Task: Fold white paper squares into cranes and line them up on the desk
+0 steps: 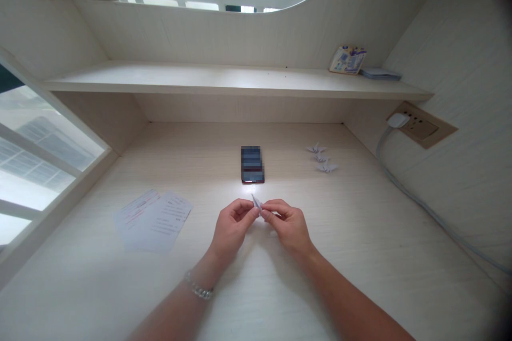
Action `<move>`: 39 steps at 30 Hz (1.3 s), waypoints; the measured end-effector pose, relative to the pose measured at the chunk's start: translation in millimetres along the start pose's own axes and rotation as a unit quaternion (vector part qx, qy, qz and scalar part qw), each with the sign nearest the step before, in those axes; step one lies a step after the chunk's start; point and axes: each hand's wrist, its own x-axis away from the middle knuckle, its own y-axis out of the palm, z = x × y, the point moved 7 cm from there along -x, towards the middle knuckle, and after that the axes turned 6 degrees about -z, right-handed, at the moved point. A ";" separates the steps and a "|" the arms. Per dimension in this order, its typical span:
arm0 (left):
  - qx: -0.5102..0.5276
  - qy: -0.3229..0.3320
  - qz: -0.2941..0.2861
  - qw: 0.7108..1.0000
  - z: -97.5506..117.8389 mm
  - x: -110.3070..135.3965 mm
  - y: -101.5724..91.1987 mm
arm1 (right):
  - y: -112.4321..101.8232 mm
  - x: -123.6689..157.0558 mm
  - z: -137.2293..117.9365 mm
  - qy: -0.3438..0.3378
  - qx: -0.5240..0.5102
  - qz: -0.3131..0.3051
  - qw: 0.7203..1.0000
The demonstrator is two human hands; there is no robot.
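Between my two hands is a small folded piece of white paper (256, 202), narrow and pointed at its upper end. My left hand (235, 224) pinches it from the left with thumb and fingers. From the other side my right hand (288, 222) pinches the same paper, and the fingertips of both hands nearly meet. Its lower part is covered by the thumbs. Just beyond the hands lies a phone (252, 164) with a blurred screen. Three folded paper cranes (320, 159) sit in a short row to the right of the phone.
Sheets of paper (154, 221) with printed and red writing lie on the desk (360, 256) at the left. A shelf (224, 77) crosses the back, bearing a small packet (347, 59) and a flat stack (381, 73). At right, a cable (420, 202) runs from a wall socket (422, 125).
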 end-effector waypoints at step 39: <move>-0.024 0.030 -0.032 0.999 -1.7 -1.2 5.4 | 1.6 4.9 -6.5 -0.019 0.019 0.027 0.999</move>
